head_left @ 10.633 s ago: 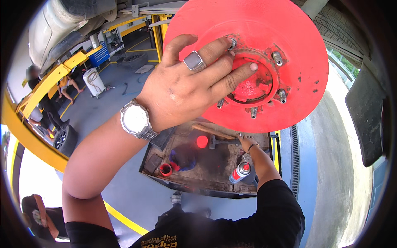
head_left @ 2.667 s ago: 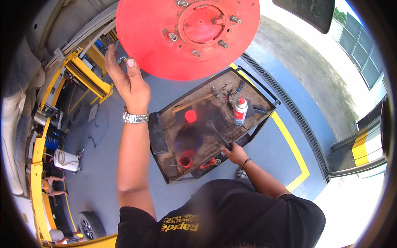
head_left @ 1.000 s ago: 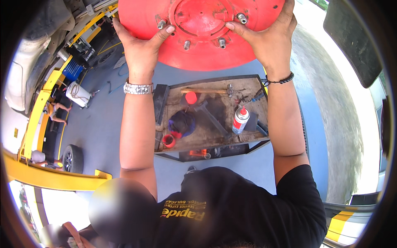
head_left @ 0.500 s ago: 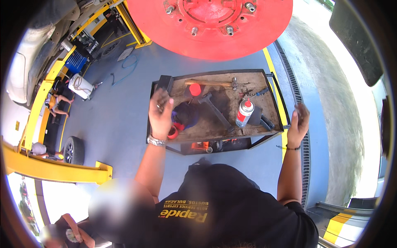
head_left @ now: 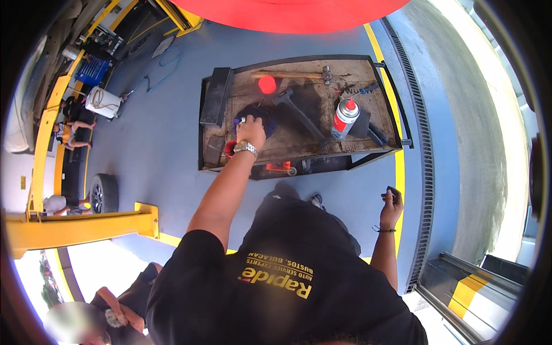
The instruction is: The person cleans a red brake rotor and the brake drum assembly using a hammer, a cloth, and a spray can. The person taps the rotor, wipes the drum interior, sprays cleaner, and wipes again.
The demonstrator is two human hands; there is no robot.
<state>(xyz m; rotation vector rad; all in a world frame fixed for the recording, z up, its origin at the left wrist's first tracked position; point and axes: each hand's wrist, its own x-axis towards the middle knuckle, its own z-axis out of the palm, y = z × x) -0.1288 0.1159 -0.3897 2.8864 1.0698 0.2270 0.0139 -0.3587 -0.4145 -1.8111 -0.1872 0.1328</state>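
My left hand (head_left: 252, 132) reaches down onto a dark blue cloth (head_left: 268, 123) lying on the wooden top of a black tool cart (head_left: 310, 150). Its fingers are bent into the cloth; the fingertips are partly hidden. Beside that wrist is a red round item (head_left: 229, 148), mostly covered. Off the cart's near right side, my right hand (head_left: 392, 208) hangs in the air, loosely curled, thumb apart, with dark fingertips and nothing visible in it. A hammer with a dark handle (head_left: 302, 118), a red cap (head_left: 267, 84) and a spray can with a red top (head_left: 344, 119) are near the left hand.
A wooden-handled hammer (head_left: 293, 75) lies along the cart's far edge, and a black box (head_left: 217, 96) stands at its left. Overhead at the front is a large red disc (head_left: 299, 14). A yellow lift arm (head_left: 86, 230) and a wheel (head_left: 103, 193) are left; another person (head_left: 123, 305) is behind.
My left hand has come down from the air onto the dark blue cloth. The right hand has lowered toward me. The view has tipped down, so the red disc shows less.
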